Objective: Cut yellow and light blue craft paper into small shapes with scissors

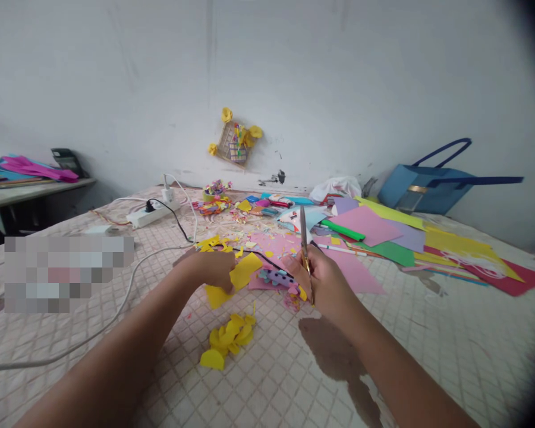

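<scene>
Here, yellow paper juts rightward from the left grip pinching it, apart from the scissors held in the right grip.

Grey-bladed metal scissors with gold-coloured handles point upward just right of centre. A creased yellow paper piece is left of centre; rounded yellow paper cutouts lie heaped below it.

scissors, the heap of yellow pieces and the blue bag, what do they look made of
Scissors: likely metal; the blade is smooth grey, the handles gold-toned, perhaps plated.
Yellow pieces: probably matte paper, being thin and curved; thin foam is possible.
Blue bag: matte and stiff-sided, maybe felt or card; its surface is too blurred to settle it.
</scene>
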Tool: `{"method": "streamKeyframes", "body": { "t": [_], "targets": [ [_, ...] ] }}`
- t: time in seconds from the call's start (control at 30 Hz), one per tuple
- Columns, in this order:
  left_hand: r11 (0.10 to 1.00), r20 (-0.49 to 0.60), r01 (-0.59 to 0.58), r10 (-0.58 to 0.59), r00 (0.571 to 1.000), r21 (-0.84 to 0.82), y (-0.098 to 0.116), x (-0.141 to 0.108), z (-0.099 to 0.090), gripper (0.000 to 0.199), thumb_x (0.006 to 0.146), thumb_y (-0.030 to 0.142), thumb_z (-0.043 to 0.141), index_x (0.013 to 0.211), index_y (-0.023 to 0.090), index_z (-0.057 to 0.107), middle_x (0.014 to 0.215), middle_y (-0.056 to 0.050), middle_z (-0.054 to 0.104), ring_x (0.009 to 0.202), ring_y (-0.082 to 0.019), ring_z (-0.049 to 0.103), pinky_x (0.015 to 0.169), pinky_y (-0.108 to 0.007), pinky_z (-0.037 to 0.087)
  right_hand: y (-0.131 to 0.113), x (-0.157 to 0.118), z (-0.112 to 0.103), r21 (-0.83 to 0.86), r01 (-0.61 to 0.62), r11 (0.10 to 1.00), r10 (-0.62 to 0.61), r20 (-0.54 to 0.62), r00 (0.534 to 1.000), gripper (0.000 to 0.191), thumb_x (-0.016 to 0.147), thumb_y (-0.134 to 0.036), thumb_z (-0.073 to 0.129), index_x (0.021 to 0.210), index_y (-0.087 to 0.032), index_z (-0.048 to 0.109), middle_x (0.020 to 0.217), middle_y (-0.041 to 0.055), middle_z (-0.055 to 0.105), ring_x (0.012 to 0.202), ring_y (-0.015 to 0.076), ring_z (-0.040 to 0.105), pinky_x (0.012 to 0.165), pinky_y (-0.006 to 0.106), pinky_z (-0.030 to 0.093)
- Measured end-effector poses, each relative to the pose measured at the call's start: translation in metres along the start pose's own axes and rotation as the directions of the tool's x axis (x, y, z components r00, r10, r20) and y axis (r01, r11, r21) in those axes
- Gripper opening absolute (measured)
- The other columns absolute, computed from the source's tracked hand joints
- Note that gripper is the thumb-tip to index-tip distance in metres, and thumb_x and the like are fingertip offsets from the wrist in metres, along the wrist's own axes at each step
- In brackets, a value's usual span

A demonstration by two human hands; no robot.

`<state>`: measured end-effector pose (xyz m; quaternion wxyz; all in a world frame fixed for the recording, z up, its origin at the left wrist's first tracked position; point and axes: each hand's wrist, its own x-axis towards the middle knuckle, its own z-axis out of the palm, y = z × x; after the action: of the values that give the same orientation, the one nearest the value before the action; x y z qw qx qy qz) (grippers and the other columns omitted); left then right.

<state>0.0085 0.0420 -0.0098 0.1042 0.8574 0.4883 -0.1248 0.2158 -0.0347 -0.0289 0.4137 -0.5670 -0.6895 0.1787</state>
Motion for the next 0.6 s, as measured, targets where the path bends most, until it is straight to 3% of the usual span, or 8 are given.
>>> {"method": "streamKeyframes", "body": {
  "t": [0.13, 0.3, 0.6],
  "targets": [
    [1.000, -0.008, -0.006, 0.006, 1.000, -0.006, -0.0042, 0.0025, 0.0018, 0.037, 0.058, 0.032, 0.066, 0.091, 0.015, 0.060, 0.093, -0.008, 0.065, 0.079, -0.021, 0.059, 0.059, -0.025, 0.038, -0.0013, 0.0006, 0.0003, 0.040, -0.027, 0.999, 0.025, 0.033, 0.999, 0.027, 0.083, -0.047, 0.048, 0.078, -0.020, 0.046, 0.059, -0.0044, 0.044, 0.051, 0.0112, 0.042, 0.046, 0.023, 0.031],
    [0.999, -0.030, -0.037, 0.036, 0.999, -0.022, -0.0075, 0.0045, 0.0032, 0.019, 0.058, 0.025, 0.064, 0.073, 0.017, 0.056, 0.074, 0.000, 0.060, 0.067, -0.015, 0.053, 0.053, -0.023, 0.032, -0.0027, 0.0017, 0.0009, 0.011, -0.024, 1.000, 0.024, 0.023, 0.999, 0.033, 0.083, -0.052, 0.044, 0.072, -0.021, 0.043, 0.058, -0.0049, 0.041, 0.050, 0.0112, 0.040, 0.046, 0.023, 0.030],
    [0.991, -0.086, -0.122, 0.117, 0.989, -0.051, -0.0098, 0.0098, 0.0081, 0.023, 0.057, 0.014, 0.052, 0.079, 0.018, 0.051, 0.078, -0.002, 0.056, 0.066, -0.015, 0.047, 0.054, -0.025, 0.031, 0.0059, 0.0006, 0.0041, 0.113, -0.013, 0.994, 0.016, -0.030, 0.999, 0.030, 0.076, -0.046, 0.058, 0.072, -0.022, 0.041, 0.065, -0.0026, 0.052, 0.054, 0.0131, 0.050, 0.051, 0.026, 0.040]
  ]
}}
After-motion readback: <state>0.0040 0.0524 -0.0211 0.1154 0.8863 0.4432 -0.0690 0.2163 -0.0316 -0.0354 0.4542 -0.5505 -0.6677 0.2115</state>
